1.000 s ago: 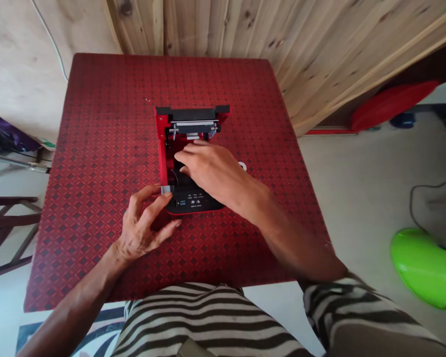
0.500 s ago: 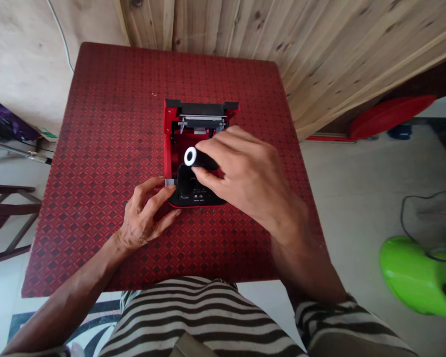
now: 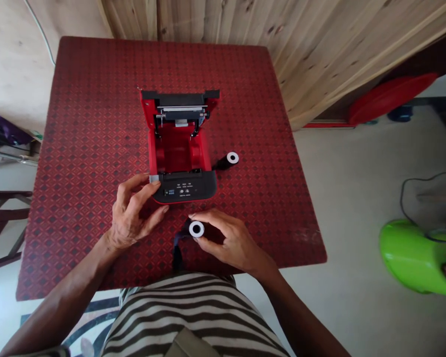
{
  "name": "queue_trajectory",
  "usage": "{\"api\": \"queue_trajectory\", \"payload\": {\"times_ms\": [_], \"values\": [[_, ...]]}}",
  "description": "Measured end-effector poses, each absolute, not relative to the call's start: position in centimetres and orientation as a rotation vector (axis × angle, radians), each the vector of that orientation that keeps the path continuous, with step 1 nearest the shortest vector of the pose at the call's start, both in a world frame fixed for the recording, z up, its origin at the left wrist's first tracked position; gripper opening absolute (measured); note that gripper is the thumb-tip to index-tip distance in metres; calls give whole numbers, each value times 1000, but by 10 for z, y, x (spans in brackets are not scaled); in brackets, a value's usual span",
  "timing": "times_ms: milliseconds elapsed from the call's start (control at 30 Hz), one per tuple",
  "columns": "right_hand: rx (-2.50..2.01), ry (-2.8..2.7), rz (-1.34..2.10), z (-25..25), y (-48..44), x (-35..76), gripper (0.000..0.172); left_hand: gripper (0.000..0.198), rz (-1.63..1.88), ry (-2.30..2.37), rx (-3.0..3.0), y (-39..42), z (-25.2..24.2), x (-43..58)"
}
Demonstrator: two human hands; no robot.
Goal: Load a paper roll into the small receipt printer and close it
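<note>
A red and black label printer (image 3: 181,182) sits on the table with its lid (image 3: 180,101) raised, and its red roll bay (image 3: 177,148) is bare inside. My left hand (image 3: 131,213) grips the printer's front left corner with the fingertips, the thumb lower down beside the front edge. Between the thumb and fingers of my right hand (image 3: 232,238) is a small black paper roll with a white ring-shaped end (image 3: 196,229), held in front of the printer. A dark strip (image 3: 177,255) trails from it toward the table's near edge.
A second black roll with a white end (image 3: 232,157) stands just right of the printer. The red patterned table (image 3: 96,99) meets a wooden plank wall (image 3: 215,22) at the back. A green plastic stool or tub (image 3: 405,258) is on the floor at right, a wooden chair (image 3: 7,213) at left.
My right hand has brought the roll out from over the printer, down and toward me, uncovering the bay and the second roll. A dark strip now hangs from it. My left hand stays at the corner.
</note>
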State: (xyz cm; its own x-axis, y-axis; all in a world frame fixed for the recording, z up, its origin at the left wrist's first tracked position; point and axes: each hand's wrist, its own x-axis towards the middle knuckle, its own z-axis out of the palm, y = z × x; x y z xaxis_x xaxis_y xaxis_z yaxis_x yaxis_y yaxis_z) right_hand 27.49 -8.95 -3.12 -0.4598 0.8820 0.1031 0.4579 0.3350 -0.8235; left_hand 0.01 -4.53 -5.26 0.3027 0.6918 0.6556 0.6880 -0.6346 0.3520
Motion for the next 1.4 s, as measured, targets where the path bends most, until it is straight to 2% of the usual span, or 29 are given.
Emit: {"api": "queue_trajectory", "payload": {"times_ms": [67, 200, 267, 333, 367, 433, 500, 633, 733, 867, 967, 1033, 1167, 1400], "values": [[-1189, -2044, 1033, -33, -90, 278, 32, 67, 1283, 1344, 2525, -45, -52, 0], [-1245, -1913, 1189, -18, -79, 299, 48, 67, 1304, 1319, 2500, -45, -50, 1], [-1330, -1714, 1151, -15, -64, 312, 40, 68, 1304, 1315, 2484, -45, -50, 0], [-1454, -1504, 955, -21, -43, 322, 29, 71, 1316, 1312, 2467, -45, -50, 0], [-1503, -1430, 842, -28, -31, 326, 30, 71, 1325, 1311, 2460, -45, -50, 0], [-1519, -1413, 744, -49, -7, 328, 49, 72, 1337, 1303, 2462, -44, -51, 0], [-1511, -1479, 723, -70, 12, 325, 55, 71, 1326, 1294, 2480, -44, -51, 0], [-1510, -1473, 729, -80, 22, 318, 31, 70, 1308, 1274, 2518, -44, -50, 0], [-1411, -1454, 833, -39, 6, 320, 30, 70, 1296, 1262, 2506, -45, -50, 0], [-1200, -1611, 952, 46, -13, 317, 41, 70, 1286, 1276, 2485, -47, -51, 1], [-1095, -1919, 965, 78, -6, 295, 45, 68, 1286, 1290, 2492, -48, -51, 1], [-1094, -2176, 816, 77, 9, 273, 41, 65, 1277, 1288, 2499, -48, -52, 0], [-1161, -2561, 451, 58, 37, 236, 20, 65, 1273, 1288, 2496, -48, -54, 1], [-1426, -2814, 285, 51, 52, 210, 22, 67, 1245, 1283, 2470, -50, -53, 1]]}}
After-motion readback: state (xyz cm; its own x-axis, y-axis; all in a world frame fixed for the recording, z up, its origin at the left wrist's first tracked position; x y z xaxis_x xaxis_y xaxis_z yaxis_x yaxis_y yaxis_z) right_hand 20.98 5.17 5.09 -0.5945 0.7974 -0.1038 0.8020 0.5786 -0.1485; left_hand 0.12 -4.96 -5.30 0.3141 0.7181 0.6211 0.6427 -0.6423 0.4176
